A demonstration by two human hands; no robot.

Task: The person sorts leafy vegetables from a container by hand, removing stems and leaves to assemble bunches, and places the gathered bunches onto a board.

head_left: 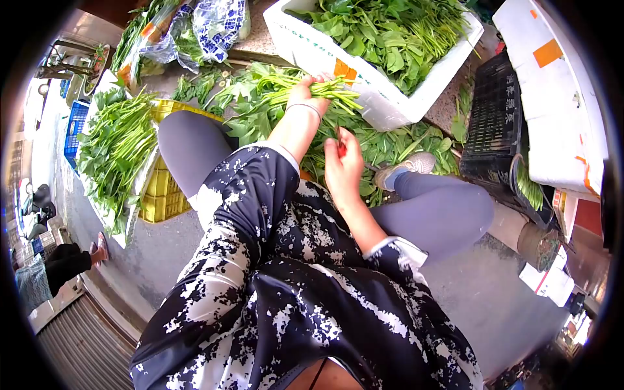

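Note:
My left hand (308, 97) is closed around a bunch of leafy green stems (270, 91), whose cut ends point right, toward a white foam box. Lower and to the right, my right hand (344, 162) is closed on a small red-handled tool (340, 147); its working end is hard to make out. Beneath both hands, loose greens (383, 146) lie in a heap between my legs. The white foam box (383, 112) just beyond holds many more leafy greens (396, 39).
A yellow crate (162, 194) and a pile of greens (117, 140) stand at the left. Plastic-bagged vegetables (221, 29) lie at the top. A black crate (492, 110) and a white foam panel (552, 84) are at the right. Another person's legs (68, 259) show far left.

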